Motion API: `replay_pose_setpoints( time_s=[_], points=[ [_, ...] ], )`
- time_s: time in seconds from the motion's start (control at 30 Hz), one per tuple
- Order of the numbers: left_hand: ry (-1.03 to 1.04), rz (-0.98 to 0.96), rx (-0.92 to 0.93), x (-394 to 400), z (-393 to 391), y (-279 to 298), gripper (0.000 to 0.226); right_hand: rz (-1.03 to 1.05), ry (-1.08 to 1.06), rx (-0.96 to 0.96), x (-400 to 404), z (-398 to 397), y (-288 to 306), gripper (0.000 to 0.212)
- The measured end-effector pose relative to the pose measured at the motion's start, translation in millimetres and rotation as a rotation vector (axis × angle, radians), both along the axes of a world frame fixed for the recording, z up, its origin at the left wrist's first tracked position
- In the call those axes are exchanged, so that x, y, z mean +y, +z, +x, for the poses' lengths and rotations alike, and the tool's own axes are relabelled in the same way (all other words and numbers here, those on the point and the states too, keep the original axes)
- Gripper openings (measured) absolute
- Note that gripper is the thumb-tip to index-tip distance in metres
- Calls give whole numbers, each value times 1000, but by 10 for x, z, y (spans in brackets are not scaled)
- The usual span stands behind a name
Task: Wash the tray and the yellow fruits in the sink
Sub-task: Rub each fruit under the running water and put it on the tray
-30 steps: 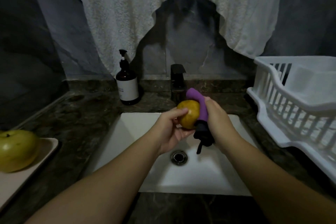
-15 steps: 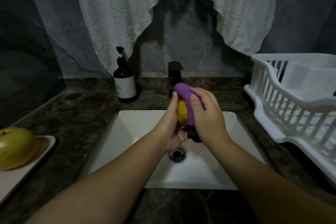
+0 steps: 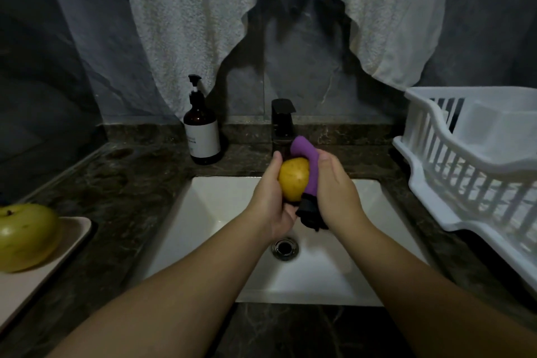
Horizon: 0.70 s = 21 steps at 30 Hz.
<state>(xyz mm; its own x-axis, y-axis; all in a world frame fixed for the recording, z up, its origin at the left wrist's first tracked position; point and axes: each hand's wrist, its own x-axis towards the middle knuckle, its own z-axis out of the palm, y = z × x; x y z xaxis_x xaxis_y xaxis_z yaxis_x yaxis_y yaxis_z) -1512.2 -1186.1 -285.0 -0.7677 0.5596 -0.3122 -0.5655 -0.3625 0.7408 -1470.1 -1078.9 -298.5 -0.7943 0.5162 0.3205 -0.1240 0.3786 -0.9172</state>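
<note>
Over the white sink [image 3: 203, 212] my left hand [image 3: 268, 200] cups a yellow fruit [image 3: 294, 179] from the left and below. My right hand [image 3: 337, 192] grips a purple brush with a black lower end [image 3: 305, 154], pressed against the fruit's right side. A second yellow-green fruit [image 3: 27, 237] rests on the beige tray [image 3: 74, 229] at the left edge of the counter.
A black tap [image 3: 282, 120] stands behind the sink, with a brown pump bottle [image 3: 202, 131] to its left. A white dish rack [image 3: 476, 166] fills the counter on the right. The drain [image 3: 285, 247] lies below my hands. A white towel [image 3: 203, 9] hangs on the wall.
The fruit has turned in my left hand so more of its yellow face shows. My right hand has slid the brush to the fruit's right side.
</note>
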Motion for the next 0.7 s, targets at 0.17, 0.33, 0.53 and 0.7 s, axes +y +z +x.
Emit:
replay_pose_setpoints(
  time_s=[0.17, 0.33, 0.53, 0.7],
  points=[
    [-44, -148, 59, -1, -7, -55, 81, 211, -37, 95, -90, 73, 16, 47],
    [-83, -72, 82, -19, 80, -14, 80, 112, -52, -8, 29, 8, -9, 39],
    [-43, -8, 135, 19, 70, 51, 69, 54, -53, 89, 14, -10, 2, 38],
    [-94, -25, 51, -16, 23, 24, 77, -68, -42, 4, 7, -4, -53, 38]
  ],
)
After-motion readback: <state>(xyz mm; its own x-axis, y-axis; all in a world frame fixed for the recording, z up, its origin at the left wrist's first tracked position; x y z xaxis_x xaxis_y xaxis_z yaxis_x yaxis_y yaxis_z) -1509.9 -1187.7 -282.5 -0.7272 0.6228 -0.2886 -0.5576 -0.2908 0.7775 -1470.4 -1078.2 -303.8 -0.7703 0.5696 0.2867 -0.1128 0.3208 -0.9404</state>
